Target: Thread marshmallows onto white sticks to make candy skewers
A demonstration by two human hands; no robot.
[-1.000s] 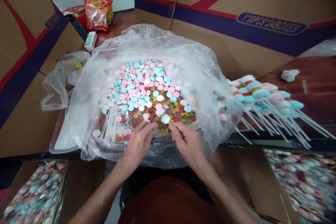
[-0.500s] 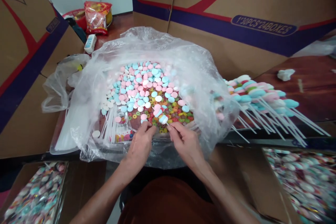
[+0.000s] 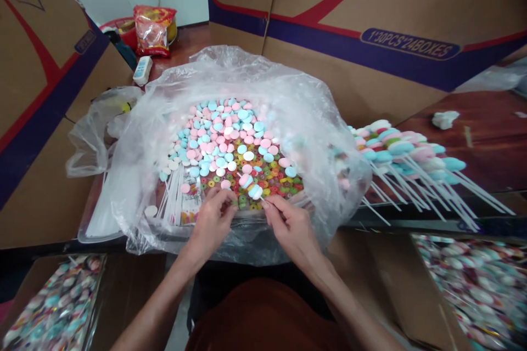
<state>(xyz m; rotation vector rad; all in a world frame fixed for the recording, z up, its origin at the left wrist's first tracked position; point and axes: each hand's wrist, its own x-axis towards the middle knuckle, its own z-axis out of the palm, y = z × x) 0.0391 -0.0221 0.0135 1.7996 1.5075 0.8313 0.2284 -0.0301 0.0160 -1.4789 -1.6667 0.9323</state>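
My right hand (image 3: 290, 222) is closed, pinching the white stick of a candy skewer (image 3: 254, 191). Pink, white and blue candies are threaded along the skewer, which points up and left over the pile. My left hand (image 3: 216, 214) is beside it, low over the candy pile, its fingers curled together; whatever they may grip is hidden. Pink, blue and white candy discs (image 3: 222, 137) lie heaped in a clear plastic bag (image 3: 321, 104) with its mouth spread wide. Small coloured candy rings (image 3: 280, 181) lie nearer the hands. Loose white sticks (image 3: 175, 192) are left of my left hand.
Finished candy skewers (image 3: 401, 148) are piled on the right of the table. A large carton (image 3: 329, 60) stands behind, another carton (image 3: 41, 98) at left. Boxes of wrapped candies (image 3: 57, 296) sit low on both sides. A red snack packet (image 3: 152, 30) lies far back.
My left hand has shifted slightly left and down, its fingers curling in. A blue candy by its fingertips is no longer visible. The skewer in my right hand has dipped a little.
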